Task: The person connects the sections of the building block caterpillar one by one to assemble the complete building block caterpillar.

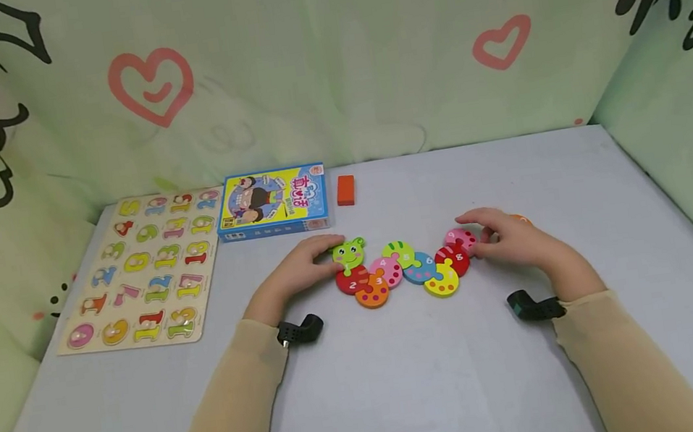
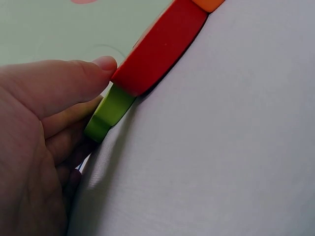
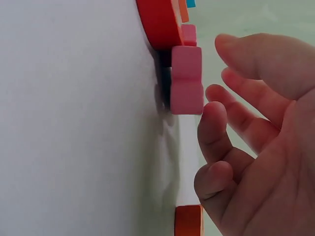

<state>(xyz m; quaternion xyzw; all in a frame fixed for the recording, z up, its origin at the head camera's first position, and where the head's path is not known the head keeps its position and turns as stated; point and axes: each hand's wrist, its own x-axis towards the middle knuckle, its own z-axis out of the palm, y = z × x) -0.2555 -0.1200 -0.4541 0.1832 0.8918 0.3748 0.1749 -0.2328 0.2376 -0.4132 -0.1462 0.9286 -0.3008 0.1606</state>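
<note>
A row of colourful numbered caterpillar puzzle pieces lies joined in a wavy line on the table. At its left end is a smiling green head piece [image 1: 349, 253], beside the red piece marked 2 [image 1: 352, 281]. My left hand [image 1: 303, 265] holds the head piece between thumb and fingers; in the left wrist view the thumb [image 2: 74, 81] lies by the red edge. Near the pink end piece [image 3: 187, 81], my right hand [image 1: 514, 241] hovers with loosely bent fingers, a gap showing between thumb and piece. An orange piece [image 3: 188, 220] is partly hidden behind the right hand.
At the back left lies a wooden number board [image 1: 153, 270] with several coloured numerals. A blue and yellow box [image 1: 272, 202] stands against its right side. An orange-red block [image 1: 346, 190] sits right of the box. Green printed cloth [image 1: 327, 65] walls the table.
</note>
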